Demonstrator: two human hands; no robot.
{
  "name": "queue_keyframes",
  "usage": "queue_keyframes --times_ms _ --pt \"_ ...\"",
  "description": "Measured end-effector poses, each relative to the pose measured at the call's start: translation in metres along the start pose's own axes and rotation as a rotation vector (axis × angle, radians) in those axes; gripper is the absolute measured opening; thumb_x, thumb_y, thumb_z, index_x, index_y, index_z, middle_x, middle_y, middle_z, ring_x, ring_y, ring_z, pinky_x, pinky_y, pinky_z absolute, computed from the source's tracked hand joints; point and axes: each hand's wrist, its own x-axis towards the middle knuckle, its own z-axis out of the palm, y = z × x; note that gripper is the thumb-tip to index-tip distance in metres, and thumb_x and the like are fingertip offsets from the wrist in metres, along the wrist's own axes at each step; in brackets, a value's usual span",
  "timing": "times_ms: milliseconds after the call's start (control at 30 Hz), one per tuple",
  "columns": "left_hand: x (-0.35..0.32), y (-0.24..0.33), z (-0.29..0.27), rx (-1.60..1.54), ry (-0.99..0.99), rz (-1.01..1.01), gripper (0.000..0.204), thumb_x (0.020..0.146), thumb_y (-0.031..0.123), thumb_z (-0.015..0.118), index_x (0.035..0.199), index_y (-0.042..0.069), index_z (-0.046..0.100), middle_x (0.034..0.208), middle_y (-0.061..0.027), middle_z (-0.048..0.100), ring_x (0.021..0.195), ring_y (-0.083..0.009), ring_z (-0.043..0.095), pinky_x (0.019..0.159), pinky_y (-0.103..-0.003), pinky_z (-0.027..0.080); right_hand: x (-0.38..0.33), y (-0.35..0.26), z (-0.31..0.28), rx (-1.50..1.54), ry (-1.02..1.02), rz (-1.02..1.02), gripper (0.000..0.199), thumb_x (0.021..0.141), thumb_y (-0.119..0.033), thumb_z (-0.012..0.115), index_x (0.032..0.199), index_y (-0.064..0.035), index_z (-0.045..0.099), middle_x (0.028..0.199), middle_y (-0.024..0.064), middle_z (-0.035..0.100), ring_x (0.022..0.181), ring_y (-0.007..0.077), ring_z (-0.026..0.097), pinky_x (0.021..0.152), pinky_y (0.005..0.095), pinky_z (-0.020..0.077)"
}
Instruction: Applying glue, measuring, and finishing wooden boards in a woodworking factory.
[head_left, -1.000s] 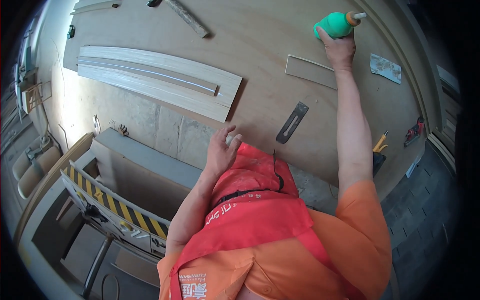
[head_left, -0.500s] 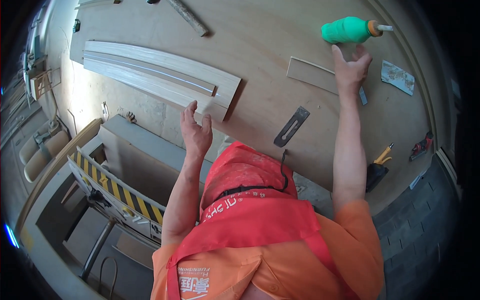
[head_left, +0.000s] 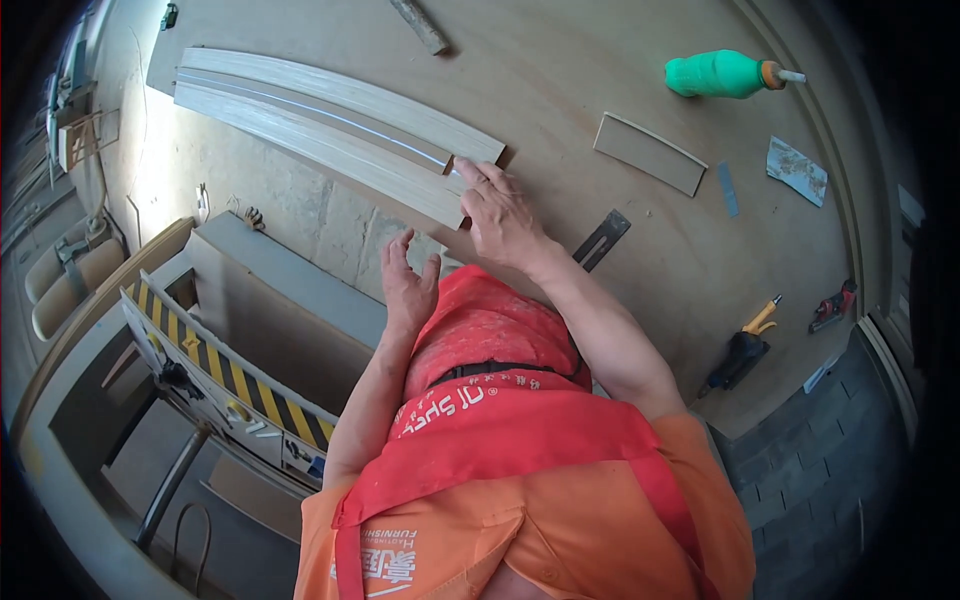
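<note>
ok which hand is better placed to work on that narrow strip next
Probably the right hand: its fingertips are at the right end of the narrow strip on the pale board, though contact is unclear. The left hand is farther back, open and empty, short of the board's edge.

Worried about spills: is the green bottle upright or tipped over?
Tipped: the green bottle lies on its side, orange cap and pale nozzle pointing right.

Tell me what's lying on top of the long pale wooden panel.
A narrow brown strip lies lengthwise on the panel. The right hand covers part of the panel's right end, so whatever is beneath it cannot be seen.
</note>
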Motion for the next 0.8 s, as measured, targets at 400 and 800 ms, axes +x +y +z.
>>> queue_keyframes --times_ms 400,800 --pt "-0.019 -0.107 -0.021 -0.102 0.071 -0.138 0.057 0.089 0.019 0.077 0.138 -0.003 0.058 0.132 -0.0238 0.062 0.125 -0.0400 0.059 0.110 -0.047 0.047 0.012 -0.021 0.004 -0.354 -0.260 -0.066 0.015 0.081 0.001 0.064 0.096 0.0024 0.066 0.159 0.0166 0.050 0.139 0.0403 0.048 0.106 0.0504 0.0526" --pt "-0.045 -0.175 -0.043 -0.180 0.148 -0.304 0.062 0.092 0.023 0.076 0.145 -0.002 0.056 0.142 -0.0233 0.060 0.127 -0.0361 0.061 0.109 -0.045 0.050 0.021 -0.035 0.001 -0.489 -0.381 -0.096 0.012 0.082 0.003 0.062 0.094 0.0014 0.066 0.153 0.0168 0.056 0.137 0.0413 0.053 0.102 0.0490 0.0582"
